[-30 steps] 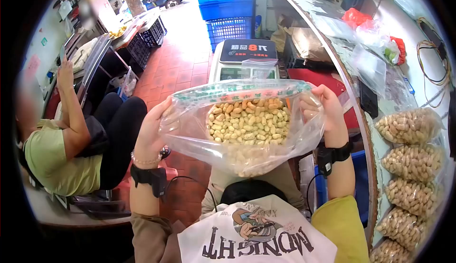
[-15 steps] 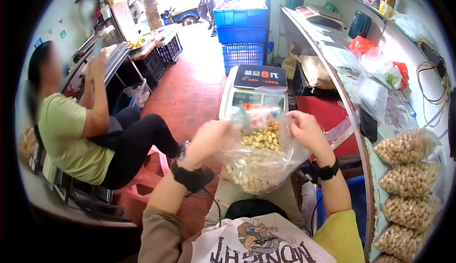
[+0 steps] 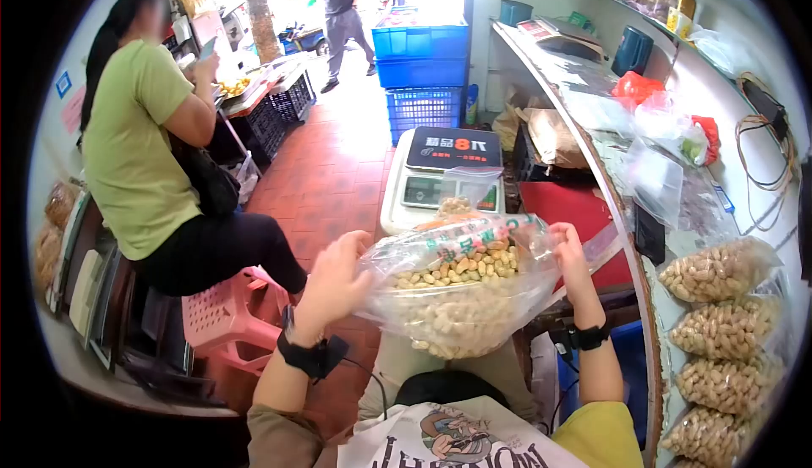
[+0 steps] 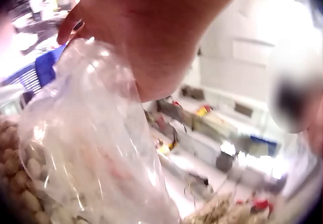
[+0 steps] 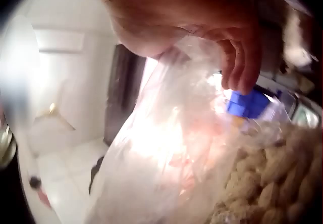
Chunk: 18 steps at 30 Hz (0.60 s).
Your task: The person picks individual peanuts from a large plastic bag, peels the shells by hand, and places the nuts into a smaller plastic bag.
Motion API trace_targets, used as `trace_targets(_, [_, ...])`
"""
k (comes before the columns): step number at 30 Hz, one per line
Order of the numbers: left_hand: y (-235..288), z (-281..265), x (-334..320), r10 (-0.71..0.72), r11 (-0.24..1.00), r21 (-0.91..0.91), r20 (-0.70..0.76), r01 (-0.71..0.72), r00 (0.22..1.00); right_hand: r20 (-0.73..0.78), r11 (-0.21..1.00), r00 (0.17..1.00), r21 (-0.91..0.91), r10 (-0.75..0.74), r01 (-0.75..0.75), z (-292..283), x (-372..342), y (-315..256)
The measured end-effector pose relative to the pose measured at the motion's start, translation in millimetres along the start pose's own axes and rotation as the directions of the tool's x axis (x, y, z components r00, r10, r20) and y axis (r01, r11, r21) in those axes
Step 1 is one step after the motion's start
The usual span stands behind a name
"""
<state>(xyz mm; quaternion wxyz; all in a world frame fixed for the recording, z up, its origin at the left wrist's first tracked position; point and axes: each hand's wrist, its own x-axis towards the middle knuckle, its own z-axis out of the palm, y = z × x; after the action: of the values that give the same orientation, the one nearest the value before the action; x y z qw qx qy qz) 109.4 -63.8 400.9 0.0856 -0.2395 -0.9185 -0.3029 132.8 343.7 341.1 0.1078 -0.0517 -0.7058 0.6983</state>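
Observation:
A clear plastic bag of peanuts (image 3: 461,320) with green print along its mouth hangs between my two hands, above my lap. My left hand (image 3: 337,289) grips its left edge. On the opposite side, my right hand (image 3: 573,267) pinches the upper right corner between thumb and fingers. In the right wrist view, bunched plastic (image 5: 197,57) runs up under the palm beside the curled fingers. The left wrist view has the bag's film (image 4: 96,128) rising to the left hand, with its fingertips partly hidden. Peanuts (image 3: 457,275) show through the bag's upper part.
Just beyond the bag stands a white scale (image 3: 397,193) with a black sign. Several filled peanut bags (image 3: 719,333) line the counter at right. Blue crates (image 3: 423,71) are stacked ahead. At left, a person in a green shirt (image 3: 139,147) is beside a pink stool (image 3: 224,312).
The bag, first spread wide, was drawn together at half a second ago and is wide again, slightly lower. The person at left has risen from the pink stool; another person walks outside.

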Motion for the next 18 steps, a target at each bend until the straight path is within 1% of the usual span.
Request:
trace_targets(1, [23.5, -7.5, 1.4, 0.009, 1.000, -0.011, 0.006, -0.009, 1.000, -0.013, 1.000, 1.000, -0.008, 0.001, -0.001, 7.2, -12.1, -24.7])
trace_targets(2, [50.1, -12.8, 3.3, 0.128, 0.983, 0.137, -0.009, -0.126, 0.992, 0.006, 0.864, 0.964, -0.442, -0.266, 0.241, 23.5, -27.5, -54.5])
trace_targets(3, [67.7, -9.5, 5.6, 0.245, 0.930, 0.284, -0.008, -0.232, 0.970, 0.143, 0.499, 0.868, -0.769, -0.475, 0.400, 38.0, -35.8, -70.8])
trace_targets(4, [76.4, 0.5, 5.2, 0.224, 0.924, 0.312, 0.018, -0.219, 0.974, 0.140, 0.498, 0.873, -0.774, -0.467, 0.391, 48.8, -38.1, -73.6])
trace_targets(5, [75.3, 11.5, 7.2, 0.223, 0.927, 0.305, 0.023, -0.220, 0.974, 0.212, 0.352, 0.875, -0.854, -0.435, 0.383, 58.8, -40.0, -75.8])
trace_targets(6, [67.0, 26.8, 13.5, 0.199, 0.871, 0.457, 0.006, -0.180, 0.980, 0.281, 0.194, 0.874, -0.905, -0.395, 0.379, 63.7, -40.7, -77.8])
trace_targets(7, [57.5, 38.3, 20.5, 0.177, 0.790, 0.598, -0.018, -0.131, 0.984, 0.285, 0.191, 0.873, -0.904, -0.396, 0.382, 65.0, -37.2, -74.2])
trace_targets(8, [45.9, 40.7, 27.3, 0.234, 0.739, 0.661, -0.068, -0.132, 0.970, 0.248, 0.166, 0.902, -0.932, -0.352, 0.321, 66.6, -29.4, -64.7])
trace_targets(9, [24.9, 49.2, 35.9, 0.235, 0.738, 0.664, -0.079, -0.125, 0.969, 0.209, 0.137, 0.927, -0.955, -0.311, 0.261, 68.5, -21.5, -56.8])
trace_targets(10, [0.5, 60.8, 43.6, 0.079, 0.791, 0.605, 0.042, -0.088, 0.996, 0.215, 0.134, 0.924, -0.954, -0.316, 0.268, 71.0, -16.5, -51.3])
trace_targets(11, [-11.6, 64.8, 48.0, -0.069, 0.835, 0.550, 0.172, -0.038, 0.983, 0.189, 0.139, 0.914, -0.957, -0.359, 0.253, 75.4, -11.4, -46.3])
trace_targets(12, [-9.8, 62.9, 46.5, 0.033, 0.915, 0.390, 0.173, -0.100, 0.984, 0.162, 0.145, 0.902, -0.961, -0.400, 0.237, 81.1, -8.1, -43.8])
trace_targets(13, [-7.0, 62.0, 48.8, 0.034, 0.914, 0.394, 0.169, -0.099, 0.985, 0.163, 0.146, 0.900, -0.960, -0.405, 0.240, 89.0, -5.9, -42.5])
trace_targets(14, [-2.5, 60.7, 55.5, 0.010, 0.983, 0.181, 0.135, -0.035, 0.991, 0.182, 0.204, 0.915, -0.942, -0.360, 0.267, 99.5, -1.9, -43.4])
trace_targets(15, [5.1, 57.2, 63.0, -0.016, 0.999, -0.044, 0.107, 0.021, 0.994, 0.202, 0.263, 0.927, -0.920, -0.316, 0.290, 109.0, 2.5, -44.7])
trace_targets(16, [12.7, 52.7, 66.9, -0.149, 0.787, -0.578, 0.159, 0.215, 0.976, 0.187, 0.342, 0.953, -0.902, -0.239, 0.263, 115.8, 6.3, -41.4])
trace_targets(17, [14.7, 40.8, 70.5, -0.145, 0.789, -0.578, 0.154, 0.208, 0.977, 0.186, 0.341, 0.951, -0.902, -0.246, 0.264, 113.6, 11.7, -40.5])
trace_targets(18, [12.1, 25.7, 74.8, -0.192, 0.578, -0.719, 0.341, 0.387, 0.920, 0.227, 0.522, 0.959, -0.804, -0.171, 0.284, 106.2, 18.6, -40.0])
